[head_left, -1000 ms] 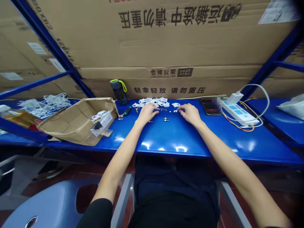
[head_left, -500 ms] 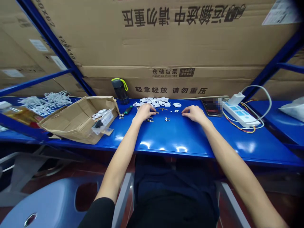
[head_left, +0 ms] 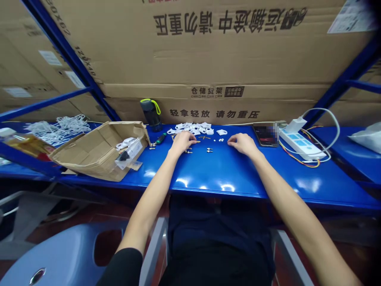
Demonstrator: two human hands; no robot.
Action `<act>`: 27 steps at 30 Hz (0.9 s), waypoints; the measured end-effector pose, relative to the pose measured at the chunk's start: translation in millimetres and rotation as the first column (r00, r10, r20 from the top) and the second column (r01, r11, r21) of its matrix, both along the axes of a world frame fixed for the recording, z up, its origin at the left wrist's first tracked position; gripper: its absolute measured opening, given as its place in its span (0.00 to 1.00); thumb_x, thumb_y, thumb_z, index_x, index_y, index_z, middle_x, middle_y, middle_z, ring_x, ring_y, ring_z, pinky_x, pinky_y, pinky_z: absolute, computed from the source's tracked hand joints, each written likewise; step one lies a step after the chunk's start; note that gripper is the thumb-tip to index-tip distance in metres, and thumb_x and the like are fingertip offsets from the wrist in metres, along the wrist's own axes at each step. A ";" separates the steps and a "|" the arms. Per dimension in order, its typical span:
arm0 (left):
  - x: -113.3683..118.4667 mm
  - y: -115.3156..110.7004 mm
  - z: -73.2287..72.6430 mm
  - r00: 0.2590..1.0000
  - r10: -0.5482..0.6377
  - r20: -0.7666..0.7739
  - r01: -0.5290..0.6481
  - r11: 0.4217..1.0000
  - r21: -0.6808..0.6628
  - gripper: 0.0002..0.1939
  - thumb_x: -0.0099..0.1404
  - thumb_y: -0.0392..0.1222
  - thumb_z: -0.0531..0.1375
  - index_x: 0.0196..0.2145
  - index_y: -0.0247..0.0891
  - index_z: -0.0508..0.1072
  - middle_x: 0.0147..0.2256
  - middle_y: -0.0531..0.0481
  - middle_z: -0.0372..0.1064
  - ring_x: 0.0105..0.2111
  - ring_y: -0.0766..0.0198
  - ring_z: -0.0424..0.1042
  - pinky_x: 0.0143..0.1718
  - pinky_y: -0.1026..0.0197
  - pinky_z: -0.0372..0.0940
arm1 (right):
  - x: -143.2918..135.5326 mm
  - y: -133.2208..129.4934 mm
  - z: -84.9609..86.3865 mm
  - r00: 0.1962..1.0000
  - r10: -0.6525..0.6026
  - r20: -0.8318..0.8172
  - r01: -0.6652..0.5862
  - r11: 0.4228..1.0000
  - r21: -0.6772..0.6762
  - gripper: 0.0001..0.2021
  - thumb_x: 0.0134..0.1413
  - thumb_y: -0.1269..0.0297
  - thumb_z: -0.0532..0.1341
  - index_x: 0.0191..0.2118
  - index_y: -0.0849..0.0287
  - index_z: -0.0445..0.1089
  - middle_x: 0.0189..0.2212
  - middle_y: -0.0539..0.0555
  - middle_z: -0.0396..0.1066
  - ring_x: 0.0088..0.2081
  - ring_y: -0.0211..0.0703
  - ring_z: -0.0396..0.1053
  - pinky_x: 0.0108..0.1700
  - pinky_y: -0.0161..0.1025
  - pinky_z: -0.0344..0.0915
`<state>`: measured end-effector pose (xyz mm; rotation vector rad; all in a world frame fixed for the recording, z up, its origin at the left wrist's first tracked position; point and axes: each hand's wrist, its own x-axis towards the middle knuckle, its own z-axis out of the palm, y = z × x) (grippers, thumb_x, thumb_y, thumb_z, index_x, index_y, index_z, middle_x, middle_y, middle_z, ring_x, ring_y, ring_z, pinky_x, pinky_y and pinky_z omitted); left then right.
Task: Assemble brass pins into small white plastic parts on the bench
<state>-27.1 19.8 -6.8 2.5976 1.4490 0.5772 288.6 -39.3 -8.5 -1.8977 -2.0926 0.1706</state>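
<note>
My left hand (head_left: 182, 142) rests on the blue table, fingers pinched at a small brass-coloured strip (head_left: 198, 142). Small metal pins lie beside and partly under it. My right hand (head_left: 241, 143) is on the table with fingers curled together; what they hold, if anything, is too small to tell. Between the hands lie tiny white pieces (head_left: 221, 140), a thin brass part (head_left: 204, 137) and two small pins (head_left: 210, 150). White plastic casings (head_left: 195, 128) are heaped behind my left hand, and a single casing (head_left: 222, 132) lies apart to their right.
An open cardboard box (head_left: 89, 159) with white parts and a plastic bag stands left. Behind are a dark bottle (head_left: 151, 115) and a green screwdriver (head_left: 161, 138). At right lie a phone (head_left: 264, 135) and a power strip (head_left: 302, 143) with cables. White cords (head_left: 59, 129) are piled far left.
</note>
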 end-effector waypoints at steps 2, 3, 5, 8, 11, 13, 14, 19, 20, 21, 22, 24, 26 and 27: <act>0.5 0.5 -0.8 1.000 -0.005 0.005 0.005 1.000 0.003 0.05 0.67 0.42 0.68 0.39 0.40 0.84 0.41 0.44 0.81 0.46 0.50 0.77 0.52 0.54 0.67 | -0.3 0.0 0.1 1.000 -0.002 0.001 0.002 1.000 -0.005 0.09 0.63 0.62 0.65 0.44 0.51 0.83 0.46 0.52 0.83 0.49 0.51 0.77 0.49 0.39 0.69; 0.7 0.8 -1.2 1.000 -0.005 0.006 0.005 1.000 0.006 0.06 0.67 0.42 0.68 0.39 0.40 0.84 0.41 0.44 0.81 0.46 0.51 0.77 0.52 0.54 0.67 | -0.4 0.0 0.1 1.000 -0.003 0.001 0.003 1.000 -0.008 0.09 0.63 0.62 0.65 0.44 0.51 0.83 0.45 0.52 0.83 0.49 0.51 0.77 0.49 0.39 0.69; 1.4 1.1 -2.0 1.000 0.004 0.006 -0.004 1.000 0.008 0.07 0.68 0.45 0.68 0.40 0.40 0.84 0.41 0.45 0.81 0.45 0.51 0.77 0.51 0.55 0.67 | -0.6 0.1 0.0 1.000 -0.005 0.002 0.005 1.000 -0.008 0.09 0.63 0.62 0.65 0.44 0.51 0.83 0.45 0.52 0.83 0.49 0.51 0.78 0.49 0.40 0.69; 3.2 0.7 -3.1 1.000 0.024 0.006 -0.024 1.000 0.002 0.11 0.68 0.48 0.67 0.42 0.40 0.84 0.42 0.43 0.81 0.45 0.50 0.77 0.52 0.54 0.67 | -0.8 0.2 -0.4 1.000 -0.001 0.001 0.001 1.000 -0.007 0.09 0.63 0.62 0.65 0.44 0.51 0.83 0.45 0.52 0.83 0.48 0.51 0.78 0.49 0.40 0.69; 5.1 0.0 -4.0 1.000 0.010 0.009 -0.010 1.000 -0.001 0.11 0.70 0.48 0.66 0.41 0.40 0.85 0.42 0.42 0.81 0.45 0.49 0.77 0.52 0.51 0.68 | -0.9 0.3 -0.7 1.000 0.005 0.001 -0.005 1.000 -0.006 0.09 0.63 0.62 0.64 0.44 0.51 0.83 0.45 0.53 0.83 0.48 0.52 0.78 0.48 0.40 0.69; 5.9 0.2 -4.7 1.000 -0.010 0.017 0.010 1.000 0.008 0.11 0.70 0.47 0.65 0.40 0.40 0.85 0.41 0.42 0.80 0.44 0.48 0.77 0.51 0.50 0.68 | -1.0 0.3 -0.9 1.000 0.009 0.001 -0.009 1.000 -0.001 0.10 0.63 0.62 0.64 0.44 0.52 0.83 0.45 0.54 0.83 0.48 0.52 0.78 0.47 0.40 0.69; 6.1 0.6 -5.0 1.000 -0.015 0.019 0.015 1.000 0.016 0.10 0.70 0.47 0.66 0.39 0.40 0.85 0.41 0.42 0.80 0.44 0.48 0.77 0.50 0.50 0.68 | -1.0 0.3 -1.1 1.000 0.010 0.000 -0.010 1.000 0.002 0.10 0.63 0.62 0.64 0.44 0.52 0.83 0.45 0.54 0.83 0.48 0.52 0.78 0.47 0.41 0.69; 7.4 0.9 -4.8 1.000 -0.009 -0.007 0.009 0.999 0.049 0.07 0.69 0.42 0.66 0.39 0.41 0.85 0.41 0.44 0.79 0.44 0.51 0.76 0.50 0.53 0.68 | -1.3 0.1 -1.5 1.000 0.014 0.002 -0.014 1.000 0.007 0.10 0.63 0.62 0.64 0.44 0.52 0.83 0.45 0.53 0.83 0.47 0.51 0.78 0.48 0.40 0.69; 8.0 0.2 -4.1 1.000 -0.012 -0.012 0.012 0.999 0.050 0.06 0.69 0.41 0.66 0.39 0.41 0.85 0.42 0.44 0.79 0.45 0.51 0.75 0.50 0.53 0.68 | -1.5 -0.1 -1.5 1.000 0.012 0.002 -0.012 1.000 0.008 0.10 0.63 0.62 0.64 0.44 0.52 0.83 0.45 0.53 0.83 0.47 0.51 0.78 0.48 0.40 0.69; 8.7 -0.9 -3.2 1.000 -0.016 -0.014 0.017 0.999 0.051 0.06 0.69 0.41 0.65 0.39 0.40 0.84 0.42 0.44 0.79 0.45 0.51 0.75 0.50 0.53 0.68 | -1.8 -0.4 -1.4 1.000 0.010 0.002 -0.010 1.000 0.008 0.10 0.63 0.62 0.63 0.44 0.51 0.83 0.45 0.53 0.83 0.47 0.51 0.78 0.48 0.40 0.69; 9.4 -2.3 -2.1 1.000 -0.019 -0.014 0.020 0.998 0.055 0.06 0.69 0.41 0.65 0.39 0.40 0.84 0.42 0.43 0.78 0.45 0.50 0.75 0.51 0.53 0.67 | -2.1 -0.7 -1.3 1.000 0.009 0.004 -0.009 1.000 0.008 0.10 0.63 0.62 0.63 0.44 0.51 0.83 0.45 0.53 0.83 0.48 0.51 0.78 0.48 0.40 0.69; 11.1 -5.3 0.6 1.000 -0.026 -0.004 0.027 0.997 0.068 0.06 0.70 0.41 0.65 0.39 0.39 0.83 0.43 0.43 0.78 0.46 0.50 0.74 0.51 0.52 0.67 | -3.0 -1.6 -1.1 1.000 0.007 0.010 -0.007 1.000 0.004 0.10 0.63 0.62 0.63 0.44 0.51 0.83 0.45 0.53 0.83 0.47 0.51 0.77 0.47 0.40 0.69; 13.0 -7.9 3.1 0.999 -0.043 0.021 0.041 0.996 0.081 0.06 0.71 0.40 0.64 0.39 0.38 0.82 0.44 0.43 0.78 0.47 0.51 0.74 0.52 0.52 0.67 | -4.4 -2.8 -0.7 1.000 0.004 0.017 -0.004 1.000 0.012 0.10 0.63 0.63 0.63 0.43 0.52 0.83 0.45 0.53 0.83 0.47 0.52 0.77 0.46 0.40 0.68; 14.1 -8.9 4.0 0.998 -0.057 0.036 0.054 0.995 0.085 0.06 0.71 0.39 0.63 0.39 0.38 0.81 0.44 0.43 0.78 0.48 0.51 0.74 0.53 0.52 0.66 | -5.2 -3.4 -0.3 1.000 0.005 0.020 -0.005 1.000 0.031 0.10 0.64 0.63 0.63 0.44 0.52 0.83 0.45 0.54 0.82 0.48 0.52 0.77 0.47 0.41 0.68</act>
